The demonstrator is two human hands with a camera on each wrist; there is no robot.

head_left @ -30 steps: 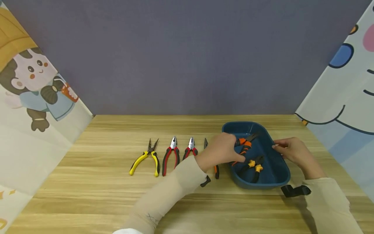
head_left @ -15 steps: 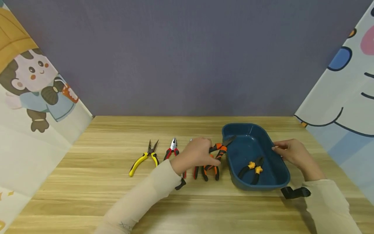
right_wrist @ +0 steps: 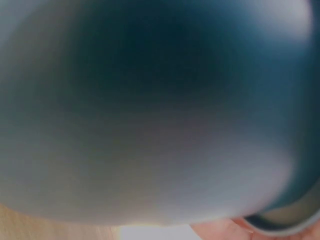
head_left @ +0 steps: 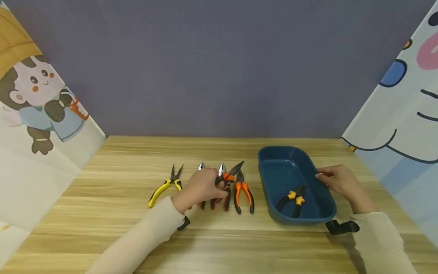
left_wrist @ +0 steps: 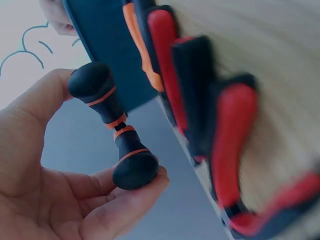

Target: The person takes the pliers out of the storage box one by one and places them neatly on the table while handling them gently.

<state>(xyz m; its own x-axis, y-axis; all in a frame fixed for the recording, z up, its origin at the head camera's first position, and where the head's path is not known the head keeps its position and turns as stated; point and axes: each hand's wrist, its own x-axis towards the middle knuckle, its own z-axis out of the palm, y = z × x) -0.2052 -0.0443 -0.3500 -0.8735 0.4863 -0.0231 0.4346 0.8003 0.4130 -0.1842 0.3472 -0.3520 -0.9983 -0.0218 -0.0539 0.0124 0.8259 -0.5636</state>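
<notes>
My left hand holds long-nose pliers with orange-and-black handles above the row of pliers. In the left wrist view, thumb and fingers squeeze the pliers' two black handle ends from either side. Out at the right, my right hand pinches the near-right rim of a dark blue plastic tub. Inside the tub lie pliers with black and yellow-orange handles. The tub's blurred wall fills most of the right wrist view, with only a bit of the right hand's fingers visible.
On the wooden table, yellow-and-black long-nose pliers lie at the row's left end. Two red-and-black pliers, partly hidden, are under the left hand. Orange-and-black pliers lie beside the tub. A grey panel stands behind.
My left hand has lifted the orange-and-black pliers out of the tub and carried them left over the row. The right hand has stayed at the tub's rim.
</notes>
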